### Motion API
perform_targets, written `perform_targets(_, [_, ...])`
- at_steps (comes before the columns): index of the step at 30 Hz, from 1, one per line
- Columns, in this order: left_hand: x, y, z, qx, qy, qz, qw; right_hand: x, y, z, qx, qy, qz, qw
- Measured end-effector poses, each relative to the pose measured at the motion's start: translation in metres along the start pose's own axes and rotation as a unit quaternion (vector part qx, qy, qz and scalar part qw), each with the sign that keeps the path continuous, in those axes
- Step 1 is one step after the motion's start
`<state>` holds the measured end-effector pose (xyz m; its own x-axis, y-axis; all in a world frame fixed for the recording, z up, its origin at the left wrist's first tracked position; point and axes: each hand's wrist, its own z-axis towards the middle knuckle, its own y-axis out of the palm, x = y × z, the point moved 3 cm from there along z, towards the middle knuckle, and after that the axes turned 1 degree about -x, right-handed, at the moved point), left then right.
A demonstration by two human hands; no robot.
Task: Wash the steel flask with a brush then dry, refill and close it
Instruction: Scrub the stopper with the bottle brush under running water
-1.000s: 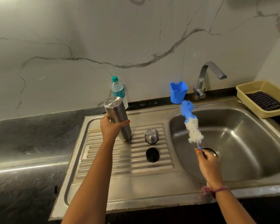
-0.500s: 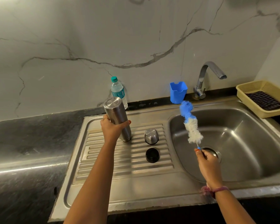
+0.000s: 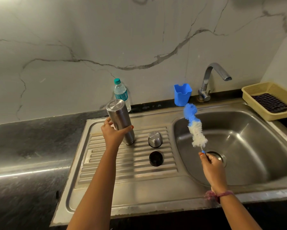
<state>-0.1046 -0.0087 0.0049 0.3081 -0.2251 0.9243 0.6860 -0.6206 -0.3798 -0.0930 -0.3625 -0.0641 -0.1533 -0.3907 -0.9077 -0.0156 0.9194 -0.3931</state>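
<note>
One steel flask is gripped around its middle by the left hand, fingers and thumb curled round the body. The flask is turned upside down, its flat base uppermost and tilted slightly toward 11 o'clock, its mouth end resting on the ribbed drainboard. One bottle brush is held by the right hand, which is closed around the thin handle end; the bristles, blue at the tip and white below, are pointed up toward 11 o'clock over the sink basin.

Two loose caps are seen on the drainboard at 3 o'clock from the flask: one steel cap, and one black inner lid just beside it at 6 o'clock. Neither is touched by a hand.

At 12 o'clock from the flask, one plastic water bottle with a green cap is stood against the marble wall. One blue holder is placed at the sink's back edge, and one tap is mounted at 3 o'clock from it. One yellow tray holding one dark cloth is set at the far 3 o'clock side. One drain is partly hidden behind the right hand.
</note>
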Motion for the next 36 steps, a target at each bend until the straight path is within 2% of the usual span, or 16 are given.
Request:
perform_targets(9, [-0.010,0.001,-0.049,0.002,0.006,-0.011,1.000,-0.001,0.001,-0.002,-0.001,-0.012,0.004,1.000])
perform_targets(16, [-0.034,0.035,-0.100,-0.066,0.050,0.038,0.996,-0.001,0.001,-0.006,0.003,-0.016,-0.002,1.000])
perform_targets(25, [-0.060,0.066,-0.128,-0.134,0.050,0.091,0.986,0.006,-0.007,-0.012,0.015,0.009,-0.003,1.000])
perform_targets(36, [-0.063,0.078,-0.137,-0.168,0.042,0.123,0.977,0.010,-0.013,-0.016,0.037,0.017,-0.001,0.999])
